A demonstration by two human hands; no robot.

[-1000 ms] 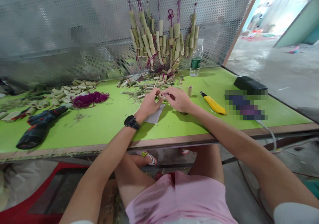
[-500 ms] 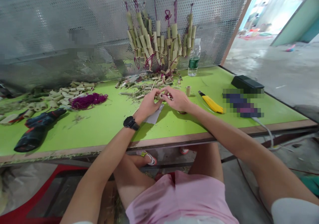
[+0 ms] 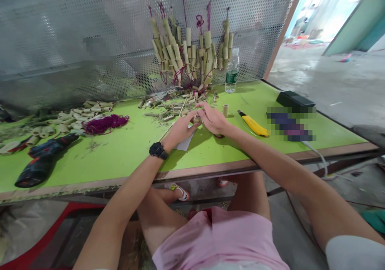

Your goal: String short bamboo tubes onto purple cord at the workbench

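Left of the hands [image 3: 214,119], open bench [image 3: 129,154] runs to the purple thread [image 3: 105,124] and the drill [image 3: 40,162]. Beyond the hands, scattered bamboo pieces [image 3: 168,118] block a low path. Rightward, an upright tube [image 3: 225,110] and yellow-handled tool [image 3: 253,124] obstruct, with free room nearer the edge.

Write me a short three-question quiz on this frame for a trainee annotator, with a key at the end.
1. Multiple choice: what sits at the fingers where the left hand and right hand meet?
A) a cordless drill
B) a short bamboo tube
C) a yellow-handled knife

2. True or false: the clear bottle stands upright on the green table.

3. Fill in the missing word: the black watch is worn on the person's own ____ wrist.

Key: 1. B; 2. true; 3. left.
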